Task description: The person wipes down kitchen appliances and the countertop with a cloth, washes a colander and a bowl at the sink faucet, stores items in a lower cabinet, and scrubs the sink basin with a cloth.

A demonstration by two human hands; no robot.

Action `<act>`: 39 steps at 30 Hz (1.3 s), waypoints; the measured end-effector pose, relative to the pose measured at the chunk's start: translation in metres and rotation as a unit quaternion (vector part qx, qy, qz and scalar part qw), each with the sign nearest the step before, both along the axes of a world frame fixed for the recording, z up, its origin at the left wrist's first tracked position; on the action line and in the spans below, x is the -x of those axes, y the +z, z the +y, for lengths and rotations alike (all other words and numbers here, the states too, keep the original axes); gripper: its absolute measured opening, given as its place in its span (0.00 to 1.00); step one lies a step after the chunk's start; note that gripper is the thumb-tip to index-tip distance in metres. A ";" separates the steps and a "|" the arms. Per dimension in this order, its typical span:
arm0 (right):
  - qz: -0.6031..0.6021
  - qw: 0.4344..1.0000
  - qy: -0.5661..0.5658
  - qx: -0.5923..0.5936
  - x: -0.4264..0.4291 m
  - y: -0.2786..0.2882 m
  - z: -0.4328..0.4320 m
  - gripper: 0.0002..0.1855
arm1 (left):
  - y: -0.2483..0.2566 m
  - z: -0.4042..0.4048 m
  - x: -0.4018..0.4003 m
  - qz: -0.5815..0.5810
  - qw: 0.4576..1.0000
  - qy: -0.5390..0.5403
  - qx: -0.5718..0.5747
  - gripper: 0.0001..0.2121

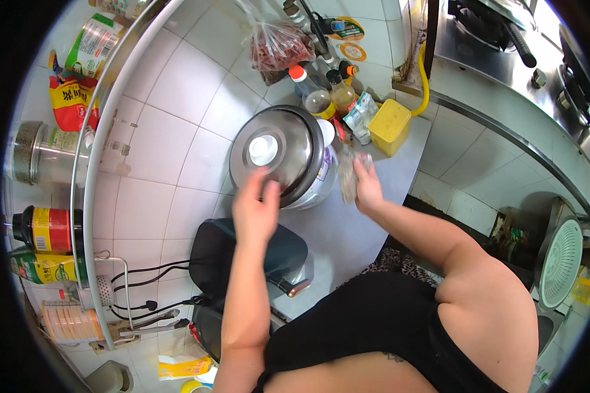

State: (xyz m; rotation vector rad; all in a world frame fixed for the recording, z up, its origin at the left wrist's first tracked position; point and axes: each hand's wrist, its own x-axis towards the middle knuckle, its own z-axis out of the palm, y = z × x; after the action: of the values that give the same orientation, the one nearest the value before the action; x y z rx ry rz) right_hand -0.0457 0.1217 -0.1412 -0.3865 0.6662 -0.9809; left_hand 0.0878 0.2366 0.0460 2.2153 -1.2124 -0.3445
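Note:
My right hand (368, 185) holds a crumpled, translucent plastic bag or wrap (348, 174) over the grey counter (319, 240). My left hand (256, 209) is blurred, with thumb and fingers apart and nothing seen in it. It hovers at the near edge of a rice cooker's dark metal lid (290, 147), just below its white knob (263, 149). The lid appears closed on the white body (310, 192). Beyond my right hand stand a yellow lidded plastic container (390, 126) and a small white and teal packet (362, 118).
A black air fryer (285, 250) with a protruding handle stands near my left forearm. Bottles (317, 98) stand behind the cooker, below a hanging bag of dried red food (280, 49). A rack (96, 196) of jars lines the left wall; a gas stove (491, 54) is at upper right.

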 end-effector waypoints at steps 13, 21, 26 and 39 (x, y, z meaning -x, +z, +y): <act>0.090 0.994 -0.016 0.061 -0.039 -0.002 0.051 0.18 | -0.062 0.009 -0.121 0.319 0.926 0.201 0.024 0.34; 0.115 0.981 0.052 0.147 -0.023 -0.020 0.035 0.19 | -0.055 0.015 -0.109 0.228 0.948 0.222 -0.025 0.33; 0.216 0.964 0.018 0.153 -0.055 -0.050 -0.026 0.18 | -0.059 0.009 -0.106 0.200 0.952 0.230 -0.035 0.32; 0.056 0.993 -0.048 0.097 -0.042 -0.003 0.058 0.19 | -0.066 0.013 -0.114 0.181 0.957 0.223 -0.031 0.29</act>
State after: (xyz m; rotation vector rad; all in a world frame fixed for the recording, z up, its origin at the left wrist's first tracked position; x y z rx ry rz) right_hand -0.0033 0.1798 -0.1441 -0.5869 0.6976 -1.1261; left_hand 0.2019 0.2495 -0.0203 2.2708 -0.4963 -0.5730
